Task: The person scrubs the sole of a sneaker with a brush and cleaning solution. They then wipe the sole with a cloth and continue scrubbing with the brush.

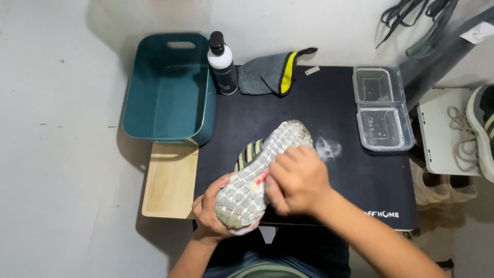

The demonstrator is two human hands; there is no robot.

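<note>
Left hand [213,208] fingers cup the heel of the light, wet-slick sneaker [262,172], sole up; right hand [298,180] fingers clenched on a hidden brush against the bumpy sole.

Bumpy rubbery shoe sole [257,172]; matt black mat [319,118]; smooth wooden board [170,180].

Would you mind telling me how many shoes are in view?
2: one sneaker sole-up, held by the left hand and right hand; another sneaker at the right edge, partly cut off.
</note>
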